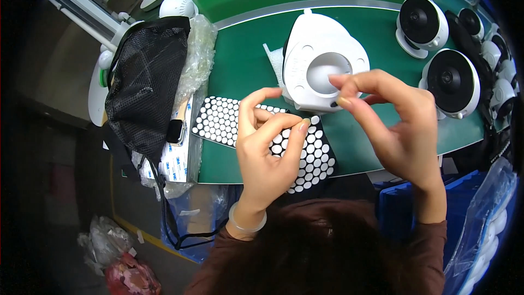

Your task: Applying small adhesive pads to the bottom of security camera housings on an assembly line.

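A white rounded housing [327, 38] with a large round opening and shallow round recesses stands on the green table. At its near right side is my right hand [401, 123], thumb and forefinger curled toward each other. A small black pad [334, 104] shows at that thumb's tip, close to the housing's edge. My left hand [267, 155] pinches thumb and forefinger together; whatever they hold is too small to make out. Below it lies a black sheet of white round stickers [314, 161], partly covered by the hand. A second sticker sheet [218, 120] lies to its left.
A black mesh bag [147, 76] and bubble wrap [199, 54] rest on a box at the left. Several white devices with black round fronts [450, 82] stand along the right. Blue crates [404, 207] are below the table's right edge. White foam [274, 60] lies beside the housing.
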